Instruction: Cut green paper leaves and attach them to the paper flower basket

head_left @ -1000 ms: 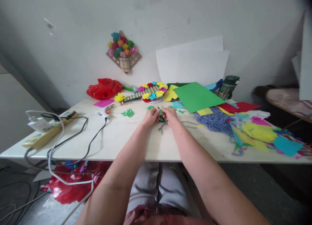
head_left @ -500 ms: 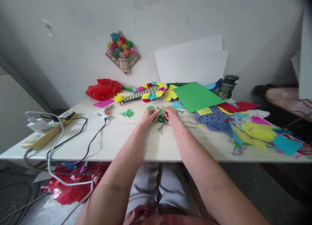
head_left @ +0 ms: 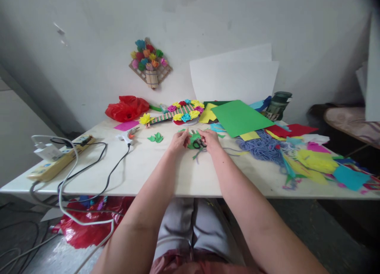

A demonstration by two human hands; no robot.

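Observation:
My left hand (head_left: pixel 179 141) and my right hand (head_left: pixel 210 138) are close together over the middle of the table, fingers closed. Between their fingertips shows a small piece of green paper (head_left: pixel 194 137), pinched from both sides; its exact shape is hard to see. Black-handled scissors (head_left: pixel 198 143) lie just under and between the hands, tips pointing away from me. Green paper scraps and a thin strand of yarn lie around them. Left of my hands sits a cluster of green paper leaves (head_left: pixel 156 137).
A white glue gun (head_left: pixel 125 138) and a yellow power strip (head_left: pixel 56 161) with cables occupy the left. Behind my hands is a woven piece with paper flowers (head_left: pixel 170 115). On the right lie a green sheet (head_left: pixel 242 119), blue yarn (head_left: pixel 259 146) and coloured paper. A dark bottle (head_left: pixel 278 106) stands behind.
My hands have drawn slightly apart, showing more of the green paper and scissors between them. Everything else on the table stays in place.

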